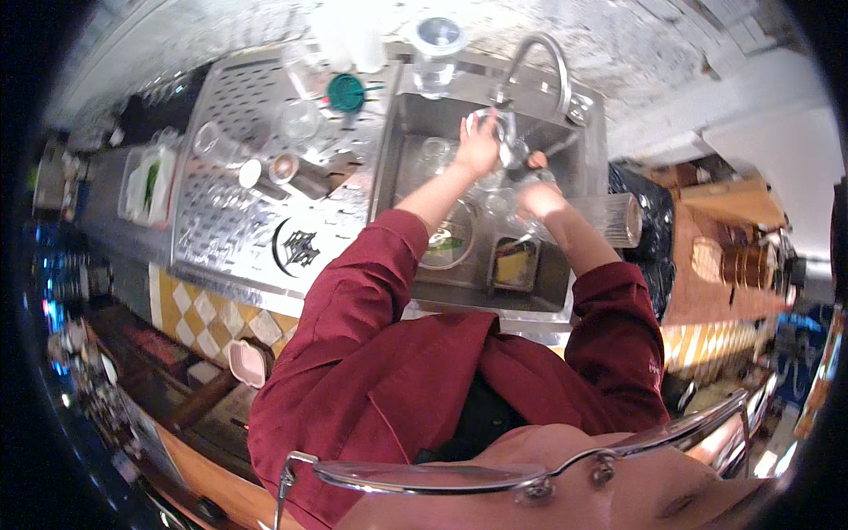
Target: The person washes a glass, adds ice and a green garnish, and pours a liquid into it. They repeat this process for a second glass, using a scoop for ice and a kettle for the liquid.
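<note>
Over the steel sink (pixel 563 287), my left hand (pixel 480 146) has its fingers closed round a clear drinking glass (pixel 505 126) below the faucet (pixel 562 66). My right hand (pixel 537 196) is just to the right and nearer me, its fingers curled beside clear glassware. Glare and overlap hide what exactly it grips. Beneath my hands, other clear glasses (pixel 435 152) lie in the basin. A round clear bowl (pixel 471 237) with something green in it sits at the near left. Beside it is a small metal tray (pixel 493 281) holding a yellow sponge-like piece (pixel 514 263).
Left of the basin, a perforated drainboard (pixel 212 238) carries glasses (pixel 300 119), metal cups (pixel 305 177) and a green round item (pixel 344 93). A lidded clear jar (pixel 435 66) stands behind the sink. A ribbed clear cylinder (pixel 618 221) and black bags (pixel 655 216) border the right side.
</note>
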`<state>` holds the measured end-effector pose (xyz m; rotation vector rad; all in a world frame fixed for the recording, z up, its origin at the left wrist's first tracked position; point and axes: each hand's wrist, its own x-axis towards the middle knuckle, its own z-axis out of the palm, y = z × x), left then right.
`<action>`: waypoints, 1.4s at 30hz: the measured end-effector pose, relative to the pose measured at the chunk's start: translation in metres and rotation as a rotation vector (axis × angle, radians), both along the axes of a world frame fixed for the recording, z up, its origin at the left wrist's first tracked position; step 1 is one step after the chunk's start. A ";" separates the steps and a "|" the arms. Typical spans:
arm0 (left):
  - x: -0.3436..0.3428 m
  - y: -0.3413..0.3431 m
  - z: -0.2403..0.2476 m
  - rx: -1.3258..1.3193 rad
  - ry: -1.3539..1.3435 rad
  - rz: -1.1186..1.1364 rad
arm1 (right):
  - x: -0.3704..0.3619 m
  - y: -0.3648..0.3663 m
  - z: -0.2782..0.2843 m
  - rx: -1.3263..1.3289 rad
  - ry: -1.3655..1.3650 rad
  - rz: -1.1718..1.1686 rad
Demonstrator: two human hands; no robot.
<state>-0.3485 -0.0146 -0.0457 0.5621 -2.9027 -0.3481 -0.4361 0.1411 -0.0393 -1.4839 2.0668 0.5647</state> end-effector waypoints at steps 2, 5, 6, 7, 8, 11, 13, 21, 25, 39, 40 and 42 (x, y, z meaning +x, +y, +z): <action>0.038 0.017 -0.031 -0.203 0.121 -0.126 | -0.019 0.028 -0.058 -0.130 0.028 0.020; 0.080 0.029 -0.053 -0.584 -0.017 -0.425 | -0.054 0.074 -0.096 -0.276 -0.048 -0.025; 0.097 0.030 -0.031 -0.348 -0.115 -0.285 | -0.059 0.088 -0.079 -0.325 -0.075 -0.019; 0.112 0.032 -0.007 -0.106 -0.191 -0.149 | -0.062 0.104 -0.064 -0.455 -0.066 0.142; 0.148 0.031 0.016 0.244 -0.173 0.230 | -0.053 0.069 -0.024 -0.591 -0.073 0.421; 0.173 0.033 -0.018 0.867 0.074 0.236 | 0.040 0.073 0.130 -0.561 -0.528 -0.858; 0.194 0.042 -0.026 0.484 0.103 -0.004 | 0.045 0.111 0.144 -0.752 -0.911 -1.148; 0.382 -0.025 -0.001 1.732 0.721 0.305 | 0.195 0.045 0.196 -0.955 -1.384 -0.741; 0.522 -0.074 0.012 1.740 1.054 0.556 | 0.289 -0.037 0.195 -0.813 -1.446 -0.723; 0.954 -0.288 0.014 1.269 1.614 0.903 | 0.573 -0.365 0.179 -1.057 -1.262 -0.188; 0.983 -0.306 0.016 1.265 1.641 0.943 | 0.608 -0.384 0.189 -1.034 -1.304 -0.170; 1.039 -0.340 0.017 1.247 1.699 1.007 | 0.657 -0.440 0.185 -0.977 -1.393 -0.193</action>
